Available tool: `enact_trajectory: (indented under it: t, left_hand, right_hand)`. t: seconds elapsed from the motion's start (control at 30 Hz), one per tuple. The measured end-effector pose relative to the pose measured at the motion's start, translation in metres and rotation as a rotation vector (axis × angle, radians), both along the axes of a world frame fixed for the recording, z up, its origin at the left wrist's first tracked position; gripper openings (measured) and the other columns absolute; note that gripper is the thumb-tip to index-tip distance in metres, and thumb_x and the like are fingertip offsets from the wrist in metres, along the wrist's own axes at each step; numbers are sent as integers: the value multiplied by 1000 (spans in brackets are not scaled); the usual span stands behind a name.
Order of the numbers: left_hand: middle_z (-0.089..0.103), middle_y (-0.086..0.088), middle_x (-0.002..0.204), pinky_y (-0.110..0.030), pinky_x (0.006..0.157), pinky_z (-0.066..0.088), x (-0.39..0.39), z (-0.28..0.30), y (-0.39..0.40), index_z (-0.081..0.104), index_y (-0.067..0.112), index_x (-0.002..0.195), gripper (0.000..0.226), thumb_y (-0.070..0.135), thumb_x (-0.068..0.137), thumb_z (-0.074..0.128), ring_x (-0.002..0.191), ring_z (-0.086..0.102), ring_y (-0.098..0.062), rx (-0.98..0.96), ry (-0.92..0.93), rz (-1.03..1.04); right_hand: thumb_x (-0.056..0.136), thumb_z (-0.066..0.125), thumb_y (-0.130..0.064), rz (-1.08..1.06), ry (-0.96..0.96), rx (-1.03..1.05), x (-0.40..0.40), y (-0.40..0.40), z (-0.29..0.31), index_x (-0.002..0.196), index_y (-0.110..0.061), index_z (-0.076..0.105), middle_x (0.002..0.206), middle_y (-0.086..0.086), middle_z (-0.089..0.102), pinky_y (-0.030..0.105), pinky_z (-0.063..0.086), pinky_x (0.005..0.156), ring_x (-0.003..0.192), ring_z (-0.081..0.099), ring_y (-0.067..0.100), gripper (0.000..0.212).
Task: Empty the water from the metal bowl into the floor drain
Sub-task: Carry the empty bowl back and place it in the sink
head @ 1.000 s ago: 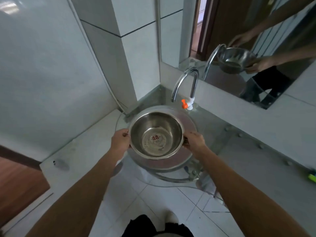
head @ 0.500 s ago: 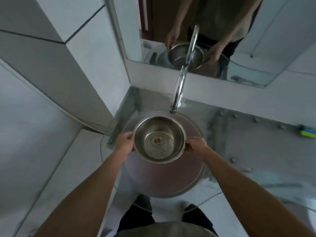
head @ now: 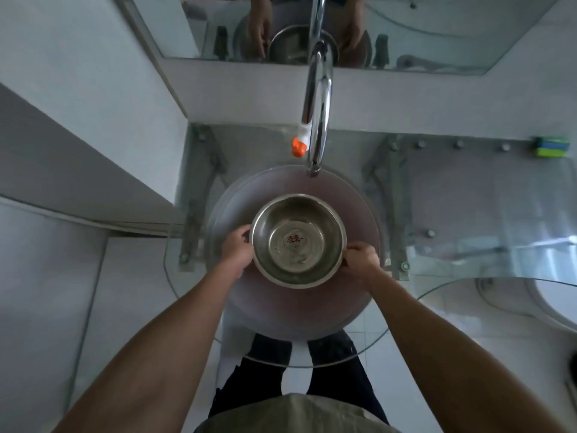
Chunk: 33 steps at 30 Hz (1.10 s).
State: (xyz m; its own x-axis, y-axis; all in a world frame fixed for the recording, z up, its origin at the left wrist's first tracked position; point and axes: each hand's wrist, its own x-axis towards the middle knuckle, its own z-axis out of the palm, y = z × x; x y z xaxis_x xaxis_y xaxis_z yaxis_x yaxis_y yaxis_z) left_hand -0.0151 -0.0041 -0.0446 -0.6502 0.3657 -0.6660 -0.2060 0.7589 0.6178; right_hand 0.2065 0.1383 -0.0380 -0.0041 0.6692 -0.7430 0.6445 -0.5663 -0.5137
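Note:
A round metal bowl (head: 298,240) with a small red mark at its bottom and shallow water in it is held level over the glass sink basin (head: 231,201). My left hand (head: 235,248) grips the bowl's left rim. My right hand (head: 360,260) grips its right rim. No floor drain shows in this view.
A chrome faucet (head: 318,98) with an orange and white fitting (head: 299,145) arches over the basin from the back. A mirror (head: 406,32) hangs above it. A green and blue sponge (head: 551,146) lies on the glass counter (head: 468,207) at far right. White tiled floor and my feet show below.
The view has tilted down and shifted right, so I now look straight down on the basin. The bowl stays level in both hands and has come a little away from the faucet.

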Motion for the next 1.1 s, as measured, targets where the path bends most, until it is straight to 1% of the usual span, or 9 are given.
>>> enact_trajectory:
  t: [0.23, 0.37, 0.47, 0.6, 0.77, 0.83, 0.9, 1.0, 1.1]
  left_hand:
    - [70, -20, 120, -50, 92, 58, -3, -18, 9, 61, 21, 139, 57, 6, 85, 70, 107, 69, -39, -73, 77, -8]
    - [71, -13, 123, -27, 92, 51, -5, -20, 6, 60, 21, 140, 56, 8, 87, 70, 100, 66, -24, -95, 136, -39]
    - [71, -13, 124, -21, 84, 43, -4, -21, 4, 64, 17, 136, 48, 5, 90, 66, 102, 66, -24, -103, 182, -18]
    - [73, -15, 123, -23, 87, 43, -6, -24, 1, 69, 8, 126, 34, 7, 92, 65, 110, 68, -28, -100, 195, 51]
    - [79, -17, 100, -27, 76, 52, -3, -31, -4, 79, 8, 103, 19, 12, 90, 66, 80, 67, -24, -117, 205, 92]
    - [78, -18, 100, -41, 82, 61, -3, -34, -6, 78, 8, 106, 20, 14, 90, 66, 87, 73, -31, -102, 173, 111]
    - [78, -19, 103, -47, 84, 61, -5, -35, -6, 77, 8, 110, 23, 14, 91, 66, 93, 74, -35, -99, 160, 108]
    - [76, -20, 110, -48, 88, 60, -7, -37, -5, 75, 8, 116, 27, 14, 91, 66, 98, 73, -35, -86, 140, 106]
    - [73, -17, 123, -41, 98, 56, -10, -27, -3, 70, 11, 126, 36, 18, 92, 64, 111, 69, -34, -110, 127, 62]
  right_hand:
    - [75, 65, -12, 17, -21, -38, -1, 0, -13, 87, -21, 71, 86, 9, 75, 42, 65, 79, 81, 76, 27, 16]
    - [78, 64, -8, 38, -17, -58, -1, -2, -9, 76, -22, 68, 94, 15, 75, 29, 64, 59, 79, 76, 26, 15]
    - [76, 64, -4, 77, -21, -108, 1, -5, -8, 79, -13, 72, 90, 18, 77, 36, 66, 65, 78, 78, 28, 12]
    - [77, 70, -2, 148, -56, -154, 1, -6, -10, 90, -3, 73, 84, 16, 77, 27, 62, 55, 59, 76, 16, 14]
    - [76, 76, -8, 267, -100, -182, -2, -3, -12, 95, -6, 72, 84, 9, 79, 32, 65, 69, 73, 78, 21, 19]
    - [78, 75, -6, 280, -98, -196, -3, -1, -13, 98, -3, 72, 81, 7, 77, 27, 63, 61, 66, 76, 17, 20]
    - [76, 75, -6, 241, -82, -212, -4, 0, -14, 101, 0, 72, 85, 12, 79, 31, 65, 67, 73, 78, 22, 26]
    - [71, 77, -8, 250, -91, -202, -4, 0, -16, 100, -2, 74, 92, 15, 81, 43, 63, 85, 89, 79, 29, 30]
    - [74, 74, -2, 173, -44, -251, -4, 1, -12, 102, 1, 72, 93, 19, 80, 45, 65, 81, 85, 79, 32, 28]
